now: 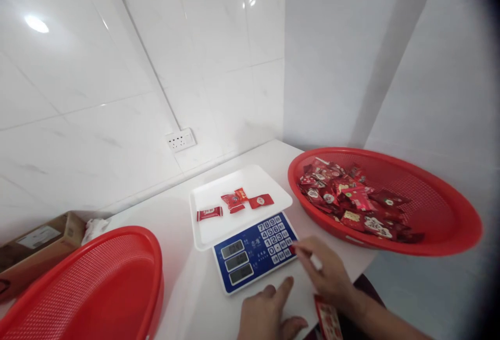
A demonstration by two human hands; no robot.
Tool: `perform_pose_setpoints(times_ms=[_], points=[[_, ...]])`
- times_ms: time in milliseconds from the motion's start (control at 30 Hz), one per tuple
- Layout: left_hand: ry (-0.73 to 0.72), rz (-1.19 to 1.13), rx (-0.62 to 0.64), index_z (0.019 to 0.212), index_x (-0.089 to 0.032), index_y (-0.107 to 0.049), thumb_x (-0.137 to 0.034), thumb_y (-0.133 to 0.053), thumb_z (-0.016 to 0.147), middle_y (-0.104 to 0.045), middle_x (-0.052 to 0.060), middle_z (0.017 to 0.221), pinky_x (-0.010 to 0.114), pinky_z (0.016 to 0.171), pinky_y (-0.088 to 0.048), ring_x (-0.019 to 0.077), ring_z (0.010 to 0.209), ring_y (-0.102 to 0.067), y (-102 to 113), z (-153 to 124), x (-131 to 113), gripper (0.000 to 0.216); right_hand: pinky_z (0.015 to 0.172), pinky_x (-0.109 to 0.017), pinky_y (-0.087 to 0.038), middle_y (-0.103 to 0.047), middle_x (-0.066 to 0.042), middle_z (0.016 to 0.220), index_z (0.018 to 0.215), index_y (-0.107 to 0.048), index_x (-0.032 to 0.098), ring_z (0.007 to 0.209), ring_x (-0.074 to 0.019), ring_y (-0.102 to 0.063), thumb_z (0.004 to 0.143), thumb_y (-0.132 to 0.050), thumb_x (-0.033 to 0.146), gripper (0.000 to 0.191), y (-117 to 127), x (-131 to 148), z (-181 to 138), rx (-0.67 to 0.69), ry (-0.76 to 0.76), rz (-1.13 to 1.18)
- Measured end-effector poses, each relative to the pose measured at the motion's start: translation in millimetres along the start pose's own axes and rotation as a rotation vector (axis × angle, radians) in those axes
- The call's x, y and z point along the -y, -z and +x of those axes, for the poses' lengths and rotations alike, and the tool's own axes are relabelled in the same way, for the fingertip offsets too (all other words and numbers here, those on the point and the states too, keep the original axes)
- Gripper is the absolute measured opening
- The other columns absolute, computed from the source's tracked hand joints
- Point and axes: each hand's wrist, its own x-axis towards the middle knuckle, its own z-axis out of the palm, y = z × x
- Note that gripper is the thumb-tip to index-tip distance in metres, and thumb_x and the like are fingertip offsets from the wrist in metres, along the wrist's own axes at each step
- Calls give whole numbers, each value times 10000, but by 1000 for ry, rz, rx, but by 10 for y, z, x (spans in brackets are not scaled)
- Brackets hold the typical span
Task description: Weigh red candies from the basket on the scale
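My right hand is closed at the lower right corner of a digital scale, its fingertips by the keypad. A small red thing shows at the fingertips and a white piece between the fingers; their kind is unclear. From under this hand hangs a red patterned packet, seemingly held in it. My left hand is empty, index finger stretched out, just below the scale. Several red wrapped candies, among them a long one and a flat one, lie on the white scale tray.
A red oval basket at the right holds many red wrapped candies. Another red basket stands at the left, beside a cardboard box. Behind the white table rises a tiled wall with a socket.
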Motion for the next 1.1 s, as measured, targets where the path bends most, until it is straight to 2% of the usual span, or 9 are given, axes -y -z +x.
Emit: perform_pose_setpoints(times_ms=[33, 100, 333, 467, 667, 767, 833, 933, 1100], points=[[-17, 59, 65, 1309, -268, -460, -440, -555, 776, -661, 138, 1069, 465, 745, -509, 351, 902, -644, -55, 31, -46, 568, 679, -324, -525, -692, -43, 810, 942, -615, 263, 746, -193, -637, 843, -477, 216, 177, -44, -34, -184, 100, 80, -25], [-24, 130, 131, 1222, -229, -550, -402, -546, 787, -670, 151, 1026, 474, 723, -517, 358, 875, -651, -126, 72, -118, 468, 647, -331, -540, -704, -42, 803, 951, -632, 266, 722, -198, -647, 842, -466, 193, 212, -132, -71, -439, 178, 115, -81], [-57, 11, 9, 1154, -264, -586, -327, -509, 818, -693, 77, 984, 405, 762, -514, 283, 863, -660, -130, 62, -62, 350, 672, -303, -549, -688, -53, 813, 953, -620, 226, 753, -180, -649, 881, -425, 241, 209, -145, -75, -474, 179, -69, -3], [-22, -154, -119, 1150, -240, -604, -289, -469, 847, -704, 61, 983, 350, 798, -497, 224, 844, -653, -30, 24, 70, 335, 683, -300, -539, -683, -55, 830, 948, -602, 234, 766, -184, -647, 889, -413, 272, 202, 85, -64, -471, 92, -192, -2], [21, -226, -243, 1100, -225, -629, -303, -434, 862, -702, 53, 998, 316, 784, -502, 196, 849, -648, 143, 16, 254, 317, 696, -362, -515, -685, -71, 819, 946, -610, 262, 751, -229, -644, 855, -435, 325, 207, 802, 19, -145, -73, -138, -248], [0, -212, -286, 1099, -202, -623, -315, -415, 869, -706, 57, 945, 308, 753, -514, 187, 811, -649, 130, 61, 337, 329, 769, -373, -494, -685, -83, 960, 999, -619, 246, 880, -252, -630, 852, -424, 357, 269, 1168, -44, 187, -45, -279, -407], [-30, -198, -317, 1090, -183, -623, -313, -403, 875, -705, 61, 916, 310, 751, -515, 183, 795, -647, 91, 89, 379, 333, 742, -350, -500, -691, -67, 961, 1023, -619, 223, 852, -240, -638, 822, -457, 339, 283, 1322, -145, 346, 59, -376, -435], [-95, -188, -354, 1065, -184, -629, -303, -409, 879, -698, 55, 936, 308, 778, -506, 175, 812, -639, 32, 99, 419, 312, 746, -323, -489, -703, -33, 970, 1013, -634, 231, 822, -216, -646, 807, -484, 309, 267, 1384, -285, 417, 175, -480, -501], [-133, -233, -383, 1047, -172, -629, -294, -435, 881, -693, 46, 914, 270, 747, -501, 153, 775, -629, 19, 53, 444, 283, 706, -302, -470, -708, -25, 938, 1030, -641, 234, 792, -202, -642, 822, -489, 342, 279, 1297, -328, 349, 121, -474, -618]])
